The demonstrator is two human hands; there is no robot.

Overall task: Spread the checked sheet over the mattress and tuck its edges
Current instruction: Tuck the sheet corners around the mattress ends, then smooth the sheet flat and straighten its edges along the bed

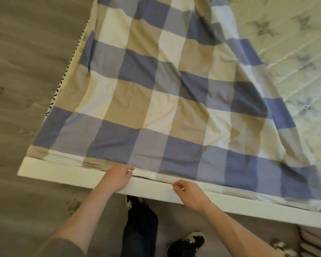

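The checked sheet (156,86), in blue, tan and cream squares, lies wrinkled over the left part of the mattress (295,52), whose quilted floral top shows bare on the right. Along the near side the sheet's hem runs on the white bed frame edge (63,171). My left hand (119,176) pinches that hem with curled fingers near the middle of the frame. My right hand (188,193) sits a short way to the right on the frame, fingers curled and pinching the hem too.
Wood-look floor (26,71) stretches left of the bed and below it. My legs and dark shoes (185,243) stand close to the frame. Some folded pale fabric (315,242) lies on the floor at the lower right.
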